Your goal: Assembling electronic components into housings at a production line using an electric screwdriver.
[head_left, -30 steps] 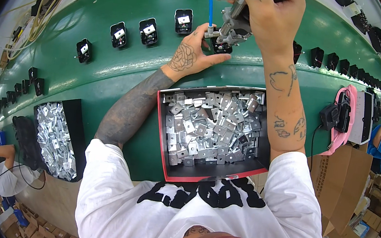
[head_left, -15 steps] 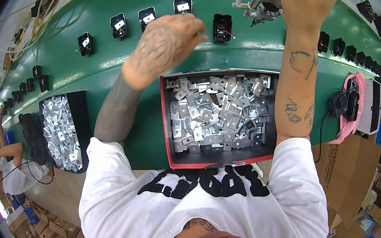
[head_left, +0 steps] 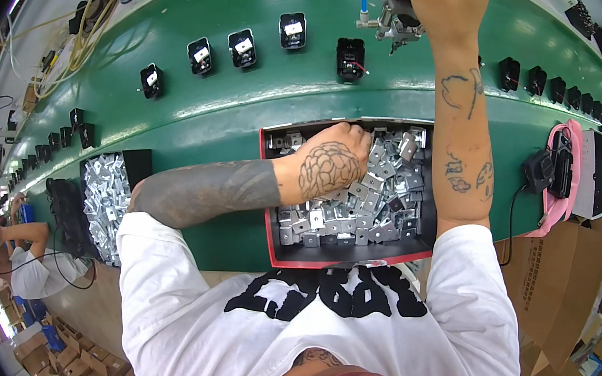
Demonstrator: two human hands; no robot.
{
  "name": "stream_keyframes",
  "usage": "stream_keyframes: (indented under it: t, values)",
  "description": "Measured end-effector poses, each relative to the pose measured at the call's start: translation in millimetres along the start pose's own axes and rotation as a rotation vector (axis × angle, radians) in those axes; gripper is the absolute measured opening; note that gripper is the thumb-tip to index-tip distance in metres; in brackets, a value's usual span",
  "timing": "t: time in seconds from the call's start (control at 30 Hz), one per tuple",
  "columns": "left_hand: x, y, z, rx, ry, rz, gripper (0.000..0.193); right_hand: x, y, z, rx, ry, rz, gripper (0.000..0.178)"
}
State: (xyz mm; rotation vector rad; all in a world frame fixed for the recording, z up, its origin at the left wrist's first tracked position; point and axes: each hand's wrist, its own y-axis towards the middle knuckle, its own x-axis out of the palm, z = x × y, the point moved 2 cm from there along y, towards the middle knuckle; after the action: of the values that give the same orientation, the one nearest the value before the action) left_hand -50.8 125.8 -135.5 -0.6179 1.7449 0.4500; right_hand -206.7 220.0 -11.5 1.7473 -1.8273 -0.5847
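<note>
At the near edge of the green tabletop (head_left: 220,107), the left hand (head_left: 335,160) dips, fingers curled and any catch hidden, among small silvery metal plates (head_left: 368,208) in a red-sided black box (head_left: 348,265), apparently picking, which calls for separating one, while the right hand (head_left: 447,9) grips a blue-hosed metal tool (head_left: 394,25).

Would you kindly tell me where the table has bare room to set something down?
The green table is bare between the black housings and the left forearm, and behind them toward the yellow hoses; a smaller patch lies between the right forearm and the pink case. The box is crowded: metal brackets, with the left hand over them.
</note>
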Motion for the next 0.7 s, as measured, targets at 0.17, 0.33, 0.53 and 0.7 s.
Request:
stream_keyframes:
  t: [0.17,0.33,0.53,0.7]
  values:
    - [-20,-2,-22,-0.059,-0.281,0.117,0.011,-4,8,17,0.095,0.174,-0.104,0.018]
    - [-41,-6,-107,-0.442,-0.938,0.471,0.014,-16,17,38,-0.064,0.216,-0.225,0.016]
    - [66,36,-151,-0.466,-0.632,0.652,0.017,3,16,83,-0.623,-0.574,-0.369,0.016]
    - [77,43,-149,-0.552,-0.797,0.503,0.02,-3,8,91,-0.828,-0.792,-0.322,0.016]
